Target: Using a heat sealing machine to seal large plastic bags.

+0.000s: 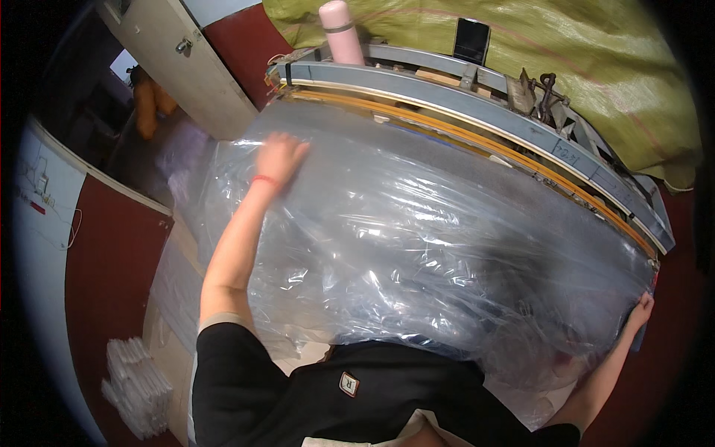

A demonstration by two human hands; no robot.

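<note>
Sheet: large clear crinkled plastic film [417, 246] draped over the long grey sealing machine [477, 104].
Left hand [279, 158]: flat on film's far-left part, fingers together.
Right hand [640, 311]: grips film's right edge; finger spread unclear.

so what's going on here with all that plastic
A person is spreading a large sheet of clear, crinkled plastic film over a work surface. The left hand lies flat on the film near its far left corner, and the right hand grips the film's right edge. The far edge of the film lies along a long grey metal bar with an orange strip. A pink cylindrical flask stands on top of that machine.
</note>
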